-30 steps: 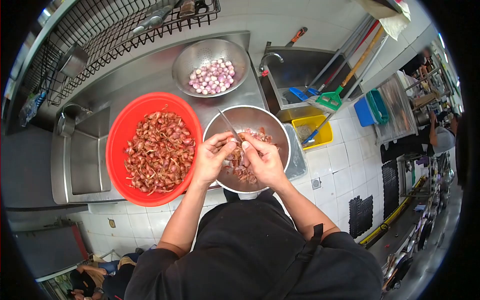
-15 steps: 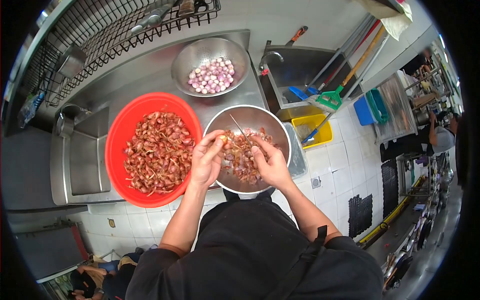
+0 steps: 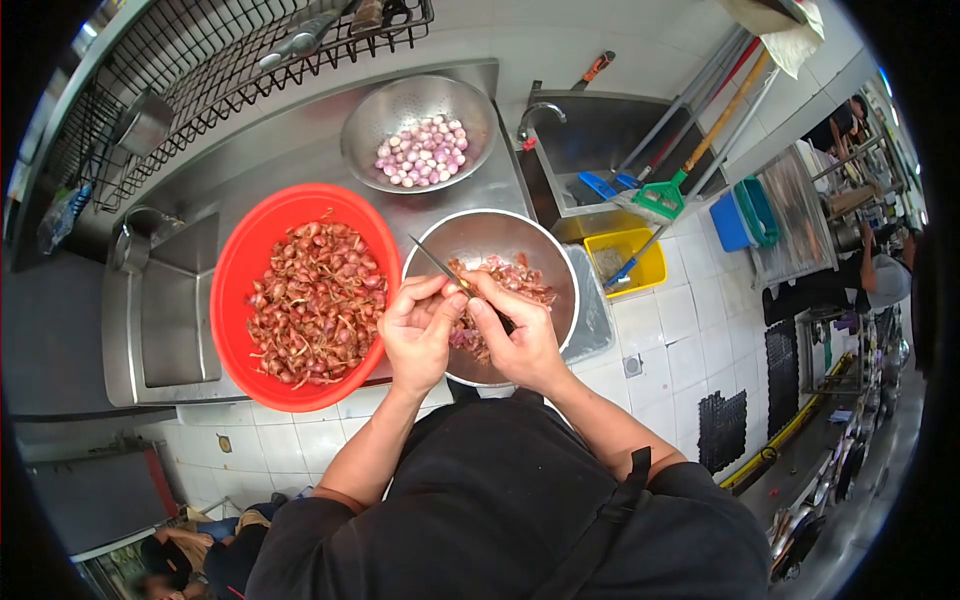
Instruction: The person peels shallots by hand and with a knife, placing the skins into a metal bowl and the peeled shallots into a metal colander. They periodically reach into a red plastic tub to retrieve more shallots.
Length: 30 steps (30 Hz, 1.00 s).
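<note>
My left hand [image 3: 418,325] pinches a small shallot [image 3: 452,288], mostly hidden by the fingers. Closed round a small knife [image 3: 436,262] is my right hand [image 3: 520,335]; its blade points up and left, against the shallot. Both hands meet over the near left part of a steel bowl [image 3: 568,270], which holds reddish skins and peelings [image 3: 520,280]. To the left, a red basin [image 3: 232,250] is full of unpeeled shallots [image 3: 318,300]. Behind them stands a steel colander [image 3: 365,120] with peeled, pale purple shallots [image 3: 425,152].
The steel counter [image 3: 270,150] has a sink [image 3: 180,330] at its left end. A wire rack [image 3: 220,90] hangs above. On the right are a deep sink [image 3: 620,130], a green broom [image 3: 662,197] and a yellow bucket [image 3: 655,268]. Other people are at the far right and lower left.
My hands have come together. The knife has moved left and down onto the shallot, and my left hand has turned inward around it.
</note>
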{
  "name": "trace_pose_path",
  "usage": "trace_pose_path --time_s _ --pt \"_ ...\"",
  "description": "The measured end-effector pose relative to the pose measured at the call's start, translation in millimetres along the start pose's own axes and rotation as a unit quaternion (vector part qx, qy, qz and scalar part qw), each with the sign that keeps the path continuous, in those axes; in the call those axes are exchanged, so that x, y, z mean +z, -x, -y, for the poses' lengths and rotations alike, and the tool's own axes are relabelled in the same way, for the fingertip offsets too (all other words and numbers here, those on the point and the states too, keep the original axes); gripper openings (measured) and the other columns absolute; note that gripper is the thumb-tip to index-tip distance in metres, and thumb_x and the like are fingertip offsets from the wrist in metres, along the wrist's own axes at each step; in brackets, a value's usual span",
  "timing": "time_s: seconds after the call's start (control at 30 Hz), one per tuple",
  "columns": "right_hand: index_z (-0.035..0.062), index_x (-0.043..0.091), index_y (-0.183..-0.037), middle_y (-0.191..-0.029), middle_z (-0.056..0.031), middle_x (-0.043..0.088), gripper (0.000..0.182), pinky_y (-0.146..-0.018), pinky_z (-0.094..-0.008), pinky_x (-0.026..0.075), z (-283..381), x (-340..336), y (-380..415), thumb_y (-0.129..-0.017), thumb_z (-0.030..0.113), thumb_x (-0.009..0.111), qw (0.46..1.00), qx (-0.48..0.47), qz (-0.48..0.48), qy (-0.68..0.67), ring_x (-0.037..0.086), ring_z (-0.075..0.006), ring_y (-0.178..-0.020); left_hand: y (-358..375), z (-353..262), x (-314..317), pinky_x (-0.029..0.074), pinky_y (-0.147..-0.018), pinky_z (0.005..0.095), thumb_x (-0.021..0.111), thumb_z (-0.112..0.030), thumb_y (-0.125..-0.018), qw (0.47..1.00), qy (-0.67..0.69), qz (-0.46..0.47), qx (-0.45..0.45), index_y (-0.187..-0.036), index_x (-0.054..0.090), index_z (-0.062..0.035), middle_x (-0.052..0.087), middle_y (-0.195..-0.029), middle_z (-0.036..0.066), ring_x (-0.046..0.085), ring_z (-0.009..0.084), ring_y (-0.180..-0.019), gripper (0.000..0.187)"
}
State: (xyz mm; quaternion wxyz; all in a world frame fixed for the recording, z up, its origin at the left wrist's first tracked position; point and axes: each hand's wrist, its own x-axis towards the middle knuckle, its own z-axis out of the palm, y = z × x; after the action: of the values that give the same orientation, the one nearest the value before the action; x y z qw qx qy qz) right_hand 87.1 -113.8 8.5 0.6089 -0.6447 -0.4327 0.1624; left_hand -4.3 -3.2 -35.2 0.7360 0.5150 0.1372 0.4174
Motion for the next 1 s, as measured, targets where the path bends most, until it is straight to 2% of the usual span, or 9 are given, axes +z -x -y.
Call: trace_pose_path --time_s 0.07,0.2,0.27,0.37,0.47,0.67,0.77,0.87,1.0 --pt "-0.0061 0.059 -0.128 -0.115 -0.0193 0.069 0.033 -0.093 -0.0316 0.049 1 1 0 -0.098 0.009 0.057 0.999 0.011 -0.014 -0.028 0.066 -0.0214 -0.108 0 -2 1 0.053 -0.089 0.0276 0.068 0.006 -0.089 1.000 -0.019 0.004 0.022 -0.114 0.061 0.0045 0.066 -0.113 0.014 0.066 0.0152 -0.098 0.026" --pt "-0.0045 0.060 -0.129 -0.097 -0.0110 0.071 0.033 -0.078 -0.0254 0.052 0 -1 1 -0.099 0.011 0.057 0.982 0.099 -0.037 -0.156 0.066 -0.0122 -0.086 -7 -11 1 0.052 -0.094 0.0344 0.062 0.000 -0.094 0.985 0.135 0.027 -0.105 -0.120 0.059 0.0036 0.067 -0.112 0.012 0.064 0.0179 -0.101 0.026" --pt "-0.0027 0.060 -0.130 -0.081 -0.0024 0.066 0.034 -0.062 -0.0203 0.047 1 -11 0 -0.101 0.014 0.057 0.946 0.216 0.007 -0.243 0.056 -0.0049 -0.069 -11 -10 -2 0.053 -0.093 0.0350 0.057 -0.004 -0.097 0.953 0.238 0.050 -0.181 -0.119 0.060 0.0020 0.067 -0.113 0.012 0.065 0.0198 -0.103 0.023" --pt "-0.0016 0.060 -0.130 -0.073 0.0020 0.059 0.034 -0.054 -0.0192 0.041 8 -5 -1 -0.101 0.014 0.057 0.963 0.186 -0.024 -0.195 0.049 -0.0022 -0.061 -12 -2 -11 0.052 -0.093 0.0340 0.058 -0.002 -0.096 0.946 0.253 0.059 -0.196 -0.120 0.060 0.0014 0.067 -0.114 0.012 0.065 0.0192 -0.105 0.025" --pt "-0.0013 0.060 -0.130 -0.073 0.0025 0.058 0.034 -0.054 -0.0193 0.042 9 -2 1 -0.101 0.015 0.057 0.962 0.177 -0.019 -0.206 0.050 -0.0023 -0.063 -8 -6 -3 0.052 -0.093 0.0325 0.059 -0.001 -0.095 0.987 0.092 0.039 -0.127 -0.121 0.060 0.0020 0.067 -0.115 0.012 0.065 0.0185 -0.104 0.027" --pt "-0.0030 0.061 -0.128 -0.073 0.0034 0.058 0.034 -0.056 -0.0189 0.042 -28 -9 4 -0.101 0.018 0.058 0.961 0.194 -0.131 -0.148 0.050 -0.0021 -0.063 -12 -7 -16 0.053 -0.089 0.0283 0.059 -0.005 -0.097 0.973 0.172 0.058 -0.145 -0.125 0.058 0.0018 0.065 -0.118 0.016 0.065 0.0181 -0.102 0.030" --pt "-0.0050 0.062 -0.124 -0.073 -0.0008 0.059 0.032 -0.060 -0.0232 0.046 -64 -23 5 -0.099 0.015 0.058 0.984 0.135 -0.045 0.108 0.053 -0.0050 -0.067 -13 -14 -17 0.053 -0.086 0.0277 0.057 -0.008 -0.098 0.961 0.203 0.084 -0.169 -0.128 0.056 0.0017 0.064 -0.121 0.018 0.065 0.0181 -0.099 0.031" --pt "-0.0052 0.059 -0.126 -0.075 -0.0020 0.059 0.033 -0.064 -0.0243 0.046 -60 -23 7 -0.098 0.013 0.057 0.974 0.159 0.019 0.161 0.054 -0.0059 -0.070 -14 -9 -20 0.053 -0.083 0.0273 0.055 -0.009 -0.100 0.954 0.218 0.101 -0.179 -0.131 0.055 0.0018 0.063 -0.121 0.017 0.064 0.0176 -0.096 0.033" --pt "-0.0032 0.048 -0.134 -0.077 -0.0015 0.060 0.039 -0.068 -0.0238 0.046 -12 -15 9 -0.098 0.010 0.056 0.974 0.208 0.013 -0.088 0.057 -0.0056 -0.072 -12 -13 -18 0.052 -0.081 0.0263 0.056 -0.008 -0.099 0.961 0.200 0.085 -0.170 -0.130 0.055 0.0017 0.064 -0.119 0.016 0.063 0.0163 -0.095 0.033"
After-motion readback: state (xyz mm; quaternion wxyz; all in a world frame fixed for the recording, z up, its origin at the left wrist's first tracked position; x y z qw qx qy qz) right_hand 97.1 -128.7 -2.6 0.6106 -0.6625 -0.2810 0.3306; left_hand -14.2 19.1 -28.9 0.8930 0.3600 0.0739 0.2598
